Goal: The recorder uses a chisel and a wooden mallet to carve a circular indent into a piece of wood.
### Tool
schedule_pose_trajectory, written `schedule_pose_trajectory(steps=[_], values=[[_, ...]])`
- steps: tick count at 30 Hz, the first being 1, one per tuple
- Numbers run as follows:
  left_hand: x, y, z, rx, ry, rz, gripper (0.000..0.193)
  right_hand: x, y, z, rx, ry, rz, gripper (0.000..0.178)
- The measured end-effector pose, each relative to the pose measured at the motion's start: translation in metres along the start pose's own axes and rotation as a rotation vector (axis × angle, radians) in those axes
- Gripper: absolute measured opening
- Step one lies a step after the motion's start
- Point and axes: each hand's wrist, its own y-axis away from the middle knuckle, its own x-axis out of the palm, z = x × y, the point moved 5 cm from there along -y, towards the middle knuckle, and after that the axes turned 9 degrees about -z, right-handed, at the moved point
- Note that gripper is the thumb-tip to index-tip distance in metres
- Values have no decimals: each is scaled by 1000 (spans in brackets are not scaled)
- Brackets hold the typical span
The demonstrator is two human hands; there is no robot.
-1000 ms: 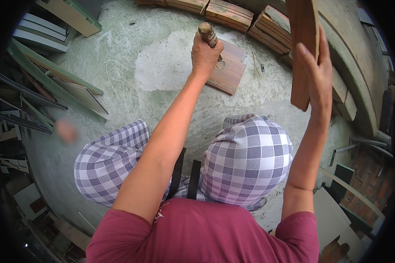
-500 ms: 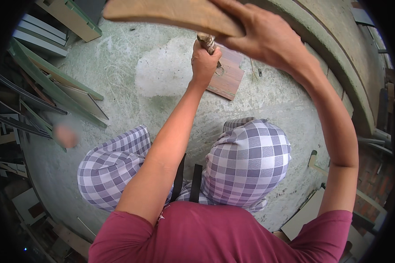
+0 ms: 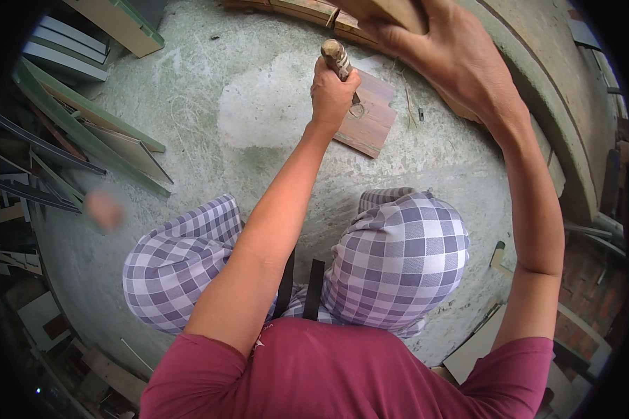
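Observation:
My left hand [image 3: 330,94] is wrapped round the handle of a chisel [image 3: 333,50], its worn wooden top sticking up above my fist and light bands round it. The dark blade tilts down onto a reddish-brown wooden board [image 3: 372,129], close to a round mark on its face. The board lies flat on the concrete floor. High at the upper edge, my right hand [image 3: 461,63] grips a thick, light wooden club [image 3: 391,10]; most of the club is out of the picture. It is held above and apart from the chisel.
Planks [image 3: 304,8] lie beyond the board, before a curved concrete ledge [image 3: 531,84] on the right. Green-edged panels [image 3: 112,136] lean at the left. A small dark piece [image 3: 421,114] lies on the floor beside the board. My knees in checked cloth [image 3: 398,258] are close below.
My right hand and the wooden club have risen up and to the right, away from the chisel, uncovering its top and the planks behind. The left hand still holds the chisel at the board.

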Motion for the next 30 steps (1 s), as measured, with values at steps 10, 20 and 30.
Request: schedule_pose_trajectory(steps=[10, 20, 30], values=[[2, -1, 12, 111, 14, -12, 47, 60, 35, -51, 61, 299, 272, 72], [-29, -18, 80, -499, 437, -62, 25, 44, 83, -92, 458, -258, -35, 87], [-21, -14, 62, -312, 245, -51, 30, 32, 121, -102, 566, -369, -141, 89]])
